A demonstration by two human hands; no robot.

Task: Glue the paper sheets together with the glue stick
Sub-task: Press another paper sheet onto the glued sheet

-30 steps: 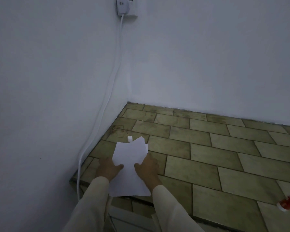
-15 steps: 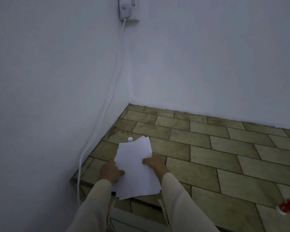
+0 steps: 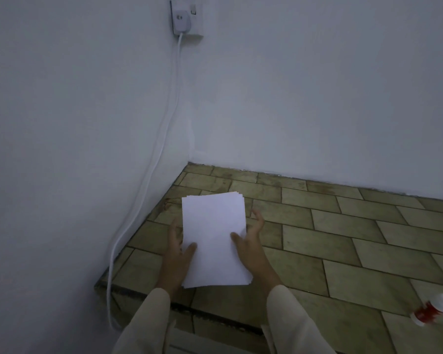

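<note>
From the head camera we see a stack of white paper sheets (image 3: 214, 238) lying on the tiled ledge (image 3: 343, 238) near the wall corner. Our left hand (image 3: 178, 247) and right hand (image 3: 250, 241) press its side edges, fingers spread, thumbs resting on top. A red-and-white bottle (image 3: 432, 311) lies well apart at right; whether it is glue, we cannot tell.
</note>
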